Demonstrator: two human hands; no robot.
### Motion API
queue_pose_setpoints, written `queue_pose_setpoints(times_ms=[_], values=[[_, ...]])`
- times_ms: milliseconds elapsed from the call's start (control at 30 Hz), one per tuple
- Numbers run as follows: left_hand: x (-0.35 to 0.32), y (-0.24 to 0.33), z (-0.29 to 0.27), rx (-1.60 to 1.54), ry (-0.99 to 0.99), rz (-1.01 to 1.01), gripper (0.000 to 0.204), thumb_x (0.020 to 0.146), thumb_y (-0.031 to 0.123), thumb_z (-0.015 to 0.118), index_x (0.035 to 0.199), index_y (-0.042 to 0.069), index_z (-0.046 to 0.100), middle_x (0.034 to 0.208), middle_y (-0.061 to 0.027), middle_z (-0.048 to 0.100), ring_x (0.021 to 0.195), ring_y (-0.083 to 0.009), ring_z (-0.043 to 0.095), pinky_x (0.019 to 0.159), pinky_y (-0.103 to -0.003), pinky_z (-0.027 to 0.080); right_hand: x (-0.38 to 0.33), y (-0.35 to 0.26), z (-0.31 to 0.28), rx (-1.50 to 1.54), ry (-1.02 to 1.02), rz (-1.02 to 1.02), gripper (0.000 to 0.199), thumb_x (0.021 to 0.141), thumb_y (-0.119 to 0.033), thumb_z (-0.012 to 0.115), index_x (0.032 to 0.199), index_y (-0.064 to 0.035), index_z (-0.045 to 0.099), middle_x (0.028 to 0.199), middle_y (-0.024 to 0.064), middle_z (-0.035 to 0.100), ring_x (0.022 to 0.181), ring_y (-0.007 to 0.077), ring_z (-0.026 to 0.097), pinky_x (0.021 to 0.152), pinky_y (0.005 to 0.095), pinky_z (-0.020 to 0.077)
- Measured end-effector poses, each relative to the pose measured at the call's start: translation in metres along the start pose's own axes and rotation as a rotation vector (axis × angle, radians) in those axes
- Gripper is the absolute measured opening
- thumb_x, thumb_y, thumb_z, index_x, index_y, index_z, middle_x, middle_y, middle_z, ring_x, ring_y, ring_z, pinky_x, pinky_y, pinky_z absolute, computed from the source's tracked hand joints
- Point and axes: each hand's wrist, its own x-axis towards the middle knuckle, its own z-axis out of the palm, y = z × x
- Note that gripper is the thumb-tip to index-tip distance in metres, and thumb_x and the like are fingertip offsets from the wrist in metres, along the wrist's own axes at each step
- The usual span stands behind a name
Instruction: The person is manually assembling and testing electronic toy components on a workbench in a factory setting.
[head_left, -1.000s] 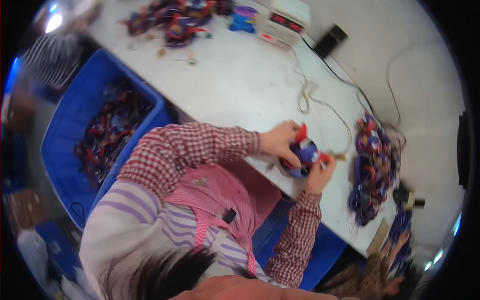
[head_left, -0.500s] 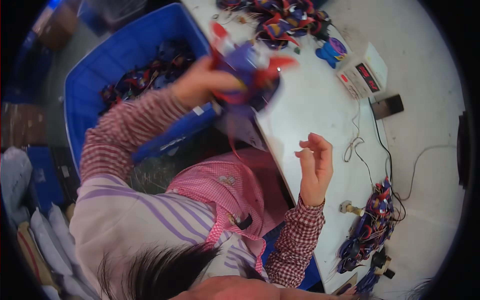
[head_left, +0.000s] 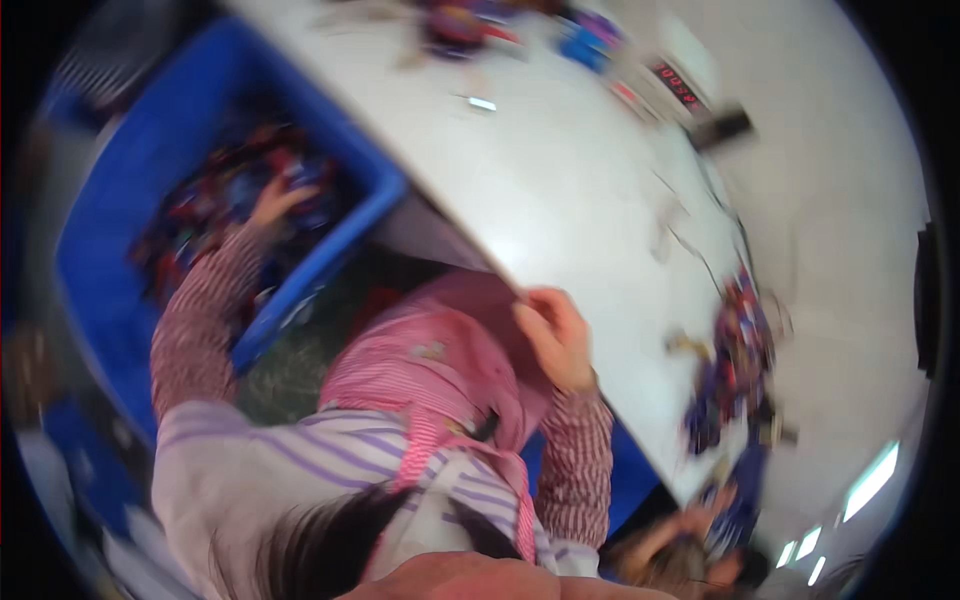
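Down in a large blue bin (head_left: 385, 190) at my left, my left hand (head_left: 278, 203) reaches over a heap of red, blue and purple pieces (head_left: 220, 195). Its fingers look spread, and motion blur softens them. I see nothing held in it. My right hand (head_left: 558, 335) is at the near edge of the white table (head_left: 480, 200). The fingers are loosely bent with a gap by the thumb, and nothing shows between them.
More dark red and purple pieces (head_left: 455, 28) lie at the table's far end, near a blue object (head_left: 590, 40) and a box with a red digital display (head_left: 678, 88). Cords and a wired pile (head_left: 740, 345) lie to the right. Another person's arm (head_left: 665, 540) shows at lower right.
My left hand has gone from above the bin's edge down into the bin; the purple and red piece it held is no longer in it. My right hand has come back to the table edge.
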Motion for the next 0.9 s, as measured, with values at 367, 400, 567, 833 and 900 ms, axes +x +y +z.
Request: queue_pose_setpoints(times_ms=[367, 400, 567, 833, 900], values=[[0.024, -0.034, 0.167, 1.204, 0.207, 0.258, 0.055, 0.086, 0.033, 0.058, 0.129, 0.002, 0.042, 0.12, -0.0209, 0.048, 0.109, -0.0309, 0.048, 0.094, -0.037, 0.039, -0.067, 0.071, -0.13, 0.056, 0.513, -0.156, 0.022, 0.08, -0.004, 0.063, 0.101, -0.002, 0.058, 0.089, 0.0052, 0.057, 0.073, 0.0117, 0.053, 0.068, 0.0219, 0.0445], [-0.013, -0.001, 0.131, 1.152, 0.257, 0.293, 0.052, 0.087, 0.033, 0.057, 0.126, 0.002, 0.045, 0.116, -0.0197, 0.051, 0.106, -0.0294, 0.05, 0.092, -0.036, 0.041, -0.084, 0.077, -0.152, 0.079, 0.65, -0.069, 0.021, 0.082, -0.004, 0.06, 0.103, -0.0013, 0.057, 0.091, 0.0051, 0.057, 0.074, 0.011, 0.053, 0.069, 0.0213, 0.0444], [-0.091, 0.095, 0.221, 1.014, 0.052, 0.392, 0.028, 0.091, 0.02, 0.053, 0.113, 0.002, 0.054, 0.104, -0.01, 0.058, 0.09, -0.0173, 0.054, 0.081, -0.026, 0.044, -0.139, 0.174, -0.259, -0.127, 1.296, -0.04, 0.018, 0.088, -0.011, 0.058, 0.103, -0.0009, 0.058, 0.086, 0.0041, 0.06, 0.071, 0.0103, 0.052, 0.064, 0.0207, 0.045], [-0.153, -0.061, 0.573, 0.734, -1.354, 0.272, 0.023, 0.086, 0.015, 0.057, 0.104, 0.002, 0.06, 0.077, -0.0042, 0.06, 0.061, -0.012, 0.051, 0.059, -0.022, 0.043, -0.196, 0.262, -0.367, -0.578, 1.266, 0.143, 0.015, 0.087, -0.016, 0.058, 0.095, -0.0037, 0.062, 0.088, 0.0069, 0.06, 0.077, 0.0136, 0.056, 0.068, 0.0261, 0.0461], [-0.16, -0.1, 0.637, 0.7, -1.371, 0.386, 0.027, 0.086, 0.011, 0.056, 0.111, 0.002, 0.057, 0.086, -0.0054, 0.06, 0.069, -0.0108, 0.053, 0.061, -0.022, 0.043, -0.208, 0.289, -0.375, -0.702, 1.217, 0.283, 0.017, 0.086, -0.018, 0.056, 0.094, -0.005, 0.063, 0.081, 0.0084, 0.062, 0.073, 0.0159, 0.058, 0.065, 0.0284, 0.0472]])
